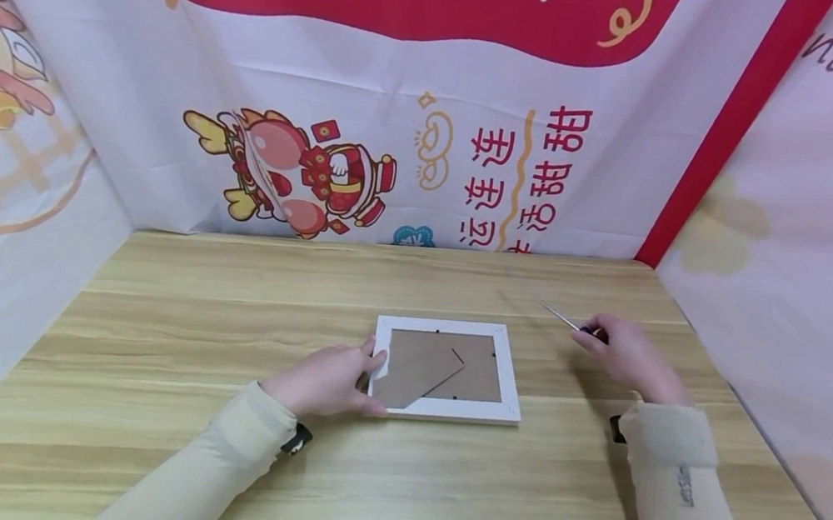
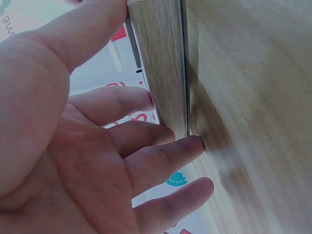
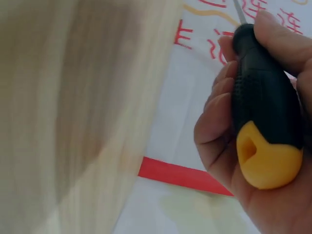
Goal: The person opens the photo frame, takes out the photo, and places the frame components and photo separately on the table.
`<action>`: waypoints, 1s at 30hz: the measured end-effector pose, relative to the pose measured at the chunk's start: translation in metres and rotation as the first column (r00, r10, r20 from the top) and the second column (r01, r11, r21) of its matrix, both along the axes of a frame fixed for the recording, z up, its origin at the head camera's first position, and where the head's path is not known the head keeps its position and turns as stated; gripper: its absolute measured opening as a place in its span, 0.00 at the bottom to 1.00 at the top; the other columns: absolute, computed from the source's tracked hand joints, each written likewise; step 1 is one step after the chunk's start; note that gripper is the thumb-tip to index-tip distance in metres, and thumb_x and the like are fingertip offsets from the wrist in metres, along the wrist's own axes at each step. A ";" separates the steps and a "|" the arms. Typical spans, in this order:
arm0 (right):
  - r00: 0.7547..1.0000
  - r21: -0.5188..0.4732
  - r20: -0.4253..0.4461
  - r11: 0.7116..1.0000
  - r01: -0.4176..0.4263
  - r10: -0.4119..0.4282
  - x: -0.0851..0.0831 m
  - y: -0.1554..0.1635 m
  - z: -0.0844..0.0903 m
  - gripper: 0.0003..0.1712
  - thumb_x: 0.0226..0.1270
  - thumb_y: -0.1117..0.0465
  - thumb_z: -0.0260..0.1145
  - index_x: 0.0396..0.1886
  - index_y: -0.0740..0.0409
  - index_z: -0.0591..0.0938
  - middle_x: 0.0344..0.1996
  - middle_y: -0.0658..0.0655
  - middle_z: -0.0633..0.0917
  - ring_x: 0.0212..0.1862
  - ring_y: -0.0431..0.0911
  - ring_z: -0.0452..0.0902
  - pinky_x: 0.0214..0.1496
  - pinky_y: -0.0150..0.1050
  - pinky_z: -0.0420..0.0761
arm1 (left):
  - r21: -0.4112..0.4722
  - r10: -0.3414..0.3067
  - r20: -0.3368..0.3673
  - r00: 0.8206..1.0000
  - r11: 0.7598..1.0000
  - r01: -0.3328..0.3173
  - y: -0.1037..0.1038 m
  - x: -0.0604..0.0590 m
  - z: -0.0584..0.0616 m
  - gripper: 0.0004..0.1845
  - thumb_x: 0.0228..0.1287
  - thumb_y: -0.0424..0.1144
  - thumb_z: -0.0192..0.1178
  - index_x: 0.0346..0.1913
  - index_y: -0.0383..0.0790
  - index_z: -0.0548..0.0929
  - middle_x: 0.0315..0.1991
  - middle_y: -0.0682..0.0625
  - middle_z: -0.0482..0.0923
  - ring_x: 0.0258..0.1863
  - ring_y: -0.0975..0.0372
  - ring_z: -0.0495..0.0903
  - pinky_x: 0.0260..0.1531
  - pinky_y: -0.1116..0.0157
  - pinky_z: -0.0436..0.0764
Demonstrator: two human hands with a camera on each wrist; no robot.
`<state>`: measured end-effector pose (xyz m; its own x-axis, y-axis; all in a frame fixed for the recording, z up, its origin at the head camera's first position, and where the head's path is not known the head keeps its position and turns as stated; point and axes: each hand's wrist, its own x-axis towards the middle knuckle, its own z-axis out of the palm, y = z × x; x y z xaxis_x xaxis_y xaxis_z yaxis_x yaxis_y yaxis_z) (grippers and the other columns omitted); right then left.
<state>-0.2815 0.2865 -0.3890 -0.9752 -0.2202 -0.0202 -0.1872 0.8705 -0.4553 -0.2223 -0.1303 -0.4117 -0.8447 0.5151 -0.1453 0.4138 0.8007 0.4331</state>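
A white picture frame point(image 1: 514, 380) lies back side up on the table, its brown backing board point(image 1: 414, 360) showing. At its left end my left hand point(image 1: 325, 378) holds the frame, with the thumb at the near corner and fingers along the left side. The left wrist view shows the wood-toned edge of the frame point(image 2: 163, 63) against the thumb and fingertips. To the right of the frame, above the table, my right hand point(image 1: 633, 358) grips a screwdriver point(image 3: 265, 102) by its black and yellow handle. Its thin metal shaft points away to the far left.
The wood-grain table point(image 1: 175, 337) extends around the frame on all sides. A printed white and red cloth point(image 1: 374, 72) hangs behind its back edge, and more white cloth point(image 1: 784, 270) stands along the right side. Small dark tabs sit around the backing board.
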 end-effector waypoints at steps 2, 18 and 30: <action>1.000 0.014 0.016 1.000 -0.013 0.013 -0.001 0.003 -0.003 0.13 0.74 0.55 0.62 0.41 0.62 0.82 0.30 0.55 0.81 0.34 0.49 0.73 0.36 0.43 0.73 | 0.002 0.002 -0.001 1.000 1.000 -0.002 0.000 0.000 0.000 0.47 0.53 0.56 0.74 0.70 0.33 0.69 0.72 0.30 0.56 0.49 0.55 0.77 0.47 0.61 0.75; 0.995 0.106 0.090 0.994 0.027 -0.037 -0.001 0.008 -0.019 0.12 0.64 0.53 0.72 0.32 0.57 0.83 0.27 0.53 0.81 0.31 0.48 0.73 0.36 0.44 0.74 | -0.005 0.004 -0.006 1.000 1.000 -0.004 0.001 -0.001 0.000 0.47 0.52 0.56 0.74 0.70 0.34 0.70 0.72 0.30 0.57 0.55 0.52 0.76 0.50 0.59 0.76; 0.997 0.108 0.077 0.994 0.009 -0.017 0.000 0.010 -0.020 0.11 0.63 0.54 0.72 0.32 0.57 0.83 0.28 0.53 0.81 0.32 0.48 0.73 0.38 0.45 0.74 | 0.011 0.007 0.008 1.000 1.000 -0.007 0.001 0.000 0.000 0.47 0.53 0.54 0.74 0.71 0.34 0.69 0.73 0.31 0.56 0.48 0.57 0.77 0.48 0.60 0.77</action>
